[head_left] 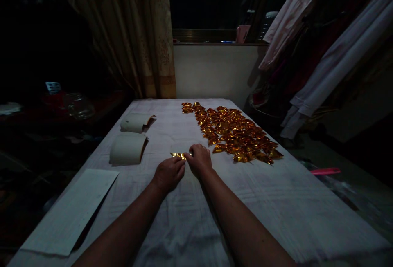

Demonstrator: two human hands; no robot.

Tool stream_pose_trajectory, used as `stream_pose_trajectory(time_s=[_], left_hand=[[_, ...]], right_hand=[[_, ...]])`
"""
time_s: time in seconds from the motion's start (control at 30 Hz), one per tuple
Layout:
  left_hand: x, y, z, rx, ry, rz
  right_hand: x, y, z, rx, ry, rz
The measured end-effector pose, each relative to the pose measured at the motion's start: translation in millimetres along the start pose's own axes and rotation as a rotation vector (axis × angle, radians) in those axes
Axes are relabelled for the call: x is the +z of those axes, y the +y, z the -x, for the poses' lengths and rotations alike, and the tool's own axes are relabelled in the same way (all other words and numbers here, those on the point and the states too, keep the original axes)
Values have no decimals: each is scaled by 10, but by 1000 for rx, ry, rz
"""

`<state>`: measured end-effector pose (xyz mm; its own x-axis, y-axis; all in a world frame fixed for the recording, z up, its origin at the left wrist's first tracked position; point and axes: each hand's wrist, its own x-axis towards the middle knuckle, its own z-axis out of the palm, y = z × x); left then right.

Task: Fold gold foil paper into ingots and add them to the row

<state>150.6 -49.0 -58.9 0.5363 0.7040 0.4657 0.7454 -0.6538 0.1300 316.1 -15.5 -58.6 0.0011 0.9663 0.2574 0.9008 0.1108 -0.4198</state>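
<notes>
Near the middle of the cloth-covered table, both hands work on a small piece of shiny gold foil paper. My left hand grips its near edge, fingers pressed together. My right hand is closed on its right end, the thumb lying on the foil. Part of the piece is hidden under my fingers. To the right and farther back lies a spread of folded gold foil pieces, many overlapping, with a few at its far left end.
Two curled pale sheets stand arched at the table's left. A flat pale sheet lies at the left edge. Behind are a curtain and a sill with a pink cup. Clothes hang at right.
</notes>
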Motion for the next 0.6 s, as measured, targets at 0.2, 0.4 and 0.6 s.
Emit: stream_pose_trajectory(time_s=[0.2, 0.4, 0.6], left_hand=[[4, 5, 18, -16, 11, -2], [27, -19, 16, -18, 6, -6], [23, -8, 17, -29, 14, 2]], right_hand=[[-51, -17, 9, -8, -29, 18], [-2, -79, -59, 77, -28, 33], [18, -87, -64, 84, -24, 20]])
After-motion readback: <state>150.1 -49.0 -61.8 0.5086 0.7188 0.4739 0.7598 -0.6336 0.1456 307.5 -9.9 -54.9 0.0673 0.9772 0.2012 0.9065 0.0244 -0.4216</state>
